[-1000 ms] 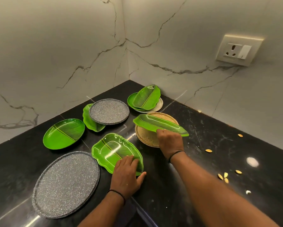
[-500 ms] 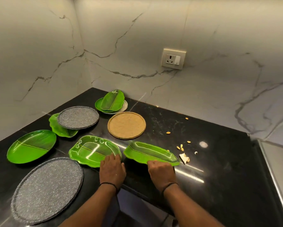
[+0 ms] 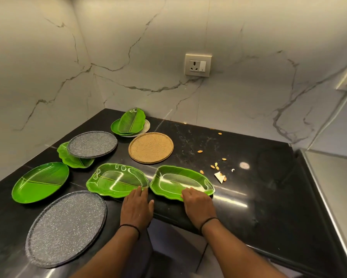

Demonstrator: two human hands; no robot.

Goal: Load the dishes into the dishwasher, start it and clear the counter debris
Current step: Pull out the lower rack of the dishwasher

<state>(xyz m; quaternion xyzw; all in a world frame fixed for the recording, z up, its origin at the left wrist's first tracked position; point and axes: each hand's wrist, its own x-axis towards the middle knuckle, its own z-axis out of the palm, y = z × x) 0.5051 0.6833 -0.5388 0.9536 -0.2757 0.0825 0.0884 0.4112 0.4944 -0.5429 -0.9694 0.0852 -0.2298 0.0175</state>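
Two leaf-shaped green trays lie side by side near the front edge of the black desk (image 3: 269, 197). The left hand (image 3: 137, 209) rests flat, fingers straight, its tips touching the near rim of the left tray (image 3: 116, 180). The right hand (image 3: 197, 203) has its grip curled over the near rim of the right tray (image 3: 180, 181). Beyond them sit a tan mat (image 3: 151, 147), a green stack (image 3: 131, 122) in the corner, a small grey plate (image 3: 92, 144) atop a green dish (image 3: 74, 160), an oval green plate (image 3: 40, 182) and a large grey plate (image 3: 66, 227). Debris (image 3: 218, 173) lies scattered right of the trays
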